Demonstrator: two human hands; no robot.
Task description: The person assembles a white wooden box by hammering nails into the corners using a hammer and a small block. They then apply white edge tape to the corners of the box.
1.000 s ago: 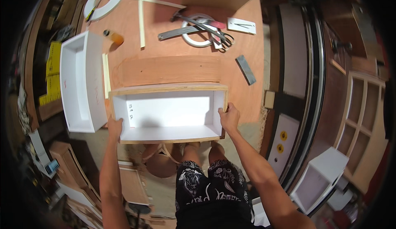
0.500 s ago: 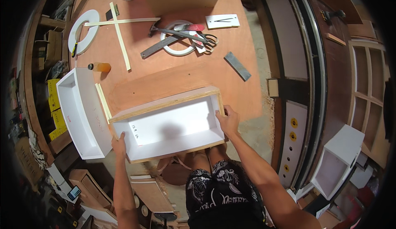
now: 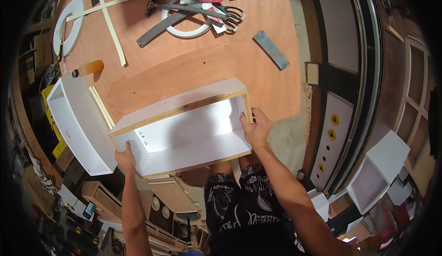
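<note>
Between my hands is a white-lined wooden box [image 3: 193, 127] with bare plywood edges, its open side tilted toward me. It lies at the near edge of the work table. My left hand [image 3: 125, 158] grips its left end, thumb inside and fingers hidden behind the wall. My right hand [image 3: 256, 127] is closed round the right end wall, thumb on the inner face. Handwriting shows on the inside, near the left end. To the left stands a second white box [image 3: 76, 131], with thin pale edging strips [image 3: 101, 107] lying between the two boxes.
On the table [image 3: 184, 74] lie a hammer [image 3: 193, 8], scissors [image 3: 232, 17], a ruler [image 3: 161, 30], a roll of white edging [image 3: 184, 34], a grey sharpening stone [image 3: 270, 50] and a bottle of orange liquid [image 3: 91, 67]. A dark rail [image 3: 368, 94] runs along the right.
The box has tipped, so more of its far outer side shows and its inside looks steeper. Both hands keep their hold. The whole view has shifted, with the table items higher up.
</note>
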